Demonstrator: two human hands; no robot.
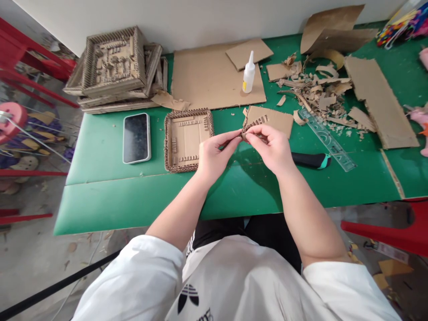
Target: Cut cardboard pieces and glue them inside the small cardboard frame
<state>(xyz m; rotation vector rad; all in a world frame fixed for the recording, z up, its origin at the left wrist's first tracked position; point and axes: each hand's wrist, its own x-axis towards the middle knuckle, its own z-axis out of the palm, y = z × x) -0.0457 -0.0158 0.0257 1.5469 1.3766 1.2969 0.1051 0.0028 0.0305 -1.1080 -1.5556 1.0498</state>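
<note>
Over the green table (133, 196), both our hands meet at mid-frame. Our left hand (214, 156) and our right hand (272, 149) pinch 1 small cardboard piece (243, 132) between thumb and fingertips; fingers closed on it from either side. The piece is mostly hidden by the fingertips, so its shape is hard to make out. It sits above the table, just right of the cardboard tray (188, 139).

Partly covered by our right hand: 1 knife handle (311, 160), blade end unseen. The stack of cardboard frames (115, 69) at far left is hard to count. Scrap pile (317, 96) too tangled to count. Coloured things at the right edge are cut off.

Counted: 1 phone (136, 137), face up; 1 glue bottle (248, 74), upright on a cardboard sheet (207, 78); 1 clear ruler (329, 140); 1 corrugated-edged card (269, 119) behind our fingers.
</note>
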